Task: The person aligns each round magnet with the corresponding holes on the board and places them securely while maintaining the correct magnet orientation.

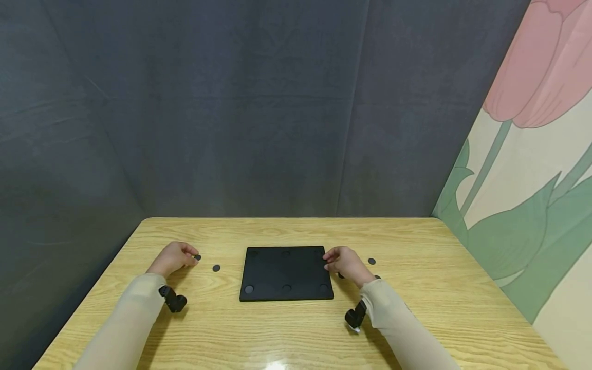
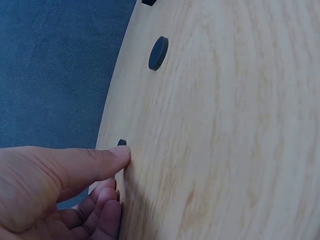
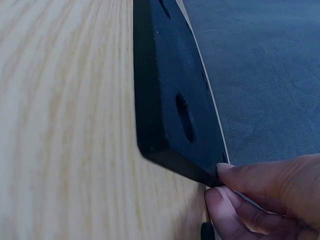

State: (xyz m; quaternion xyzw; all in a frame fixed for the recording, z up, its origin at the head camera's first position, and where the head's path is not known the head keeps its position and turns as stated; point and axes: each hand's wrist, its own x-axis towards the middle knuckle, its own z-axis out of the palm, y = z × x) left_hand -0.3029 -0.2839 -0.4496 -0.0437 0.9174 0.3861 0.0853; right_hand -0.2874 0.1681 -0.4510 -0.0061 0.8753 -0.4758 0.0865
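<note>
A black rectangular board (image 1: 287,272) with round recesses lies flat on the table, a grey disc (image 1: 249,289) sitting in its near-left recess. To the left of it, my left hand (image 1: 173,258) pinches a small black disc (image 2: 122,143) between thumb and fingers, which mostly hide it in the left wrist view. Another dark disc (image 2: 158,53) rests on the wood close by. My right hand (image 1: 347,264) grips the board at its right edge, toward the far corner. In the right wrist view, one fingertip is on the top face and another lies against the side, near an open recess (image 3: 185,118).
Right of the board are more dark discs: one farther out (image 1: 372,261), one partly under the right hand (image 1: 340,275), and another half hidden by the wrist (image 1: 377,277). A dark curtain (image 1: 250,113) hangs behind the wooden table (image 1: 208,329); a flower-painted wall stands at right.
</note>
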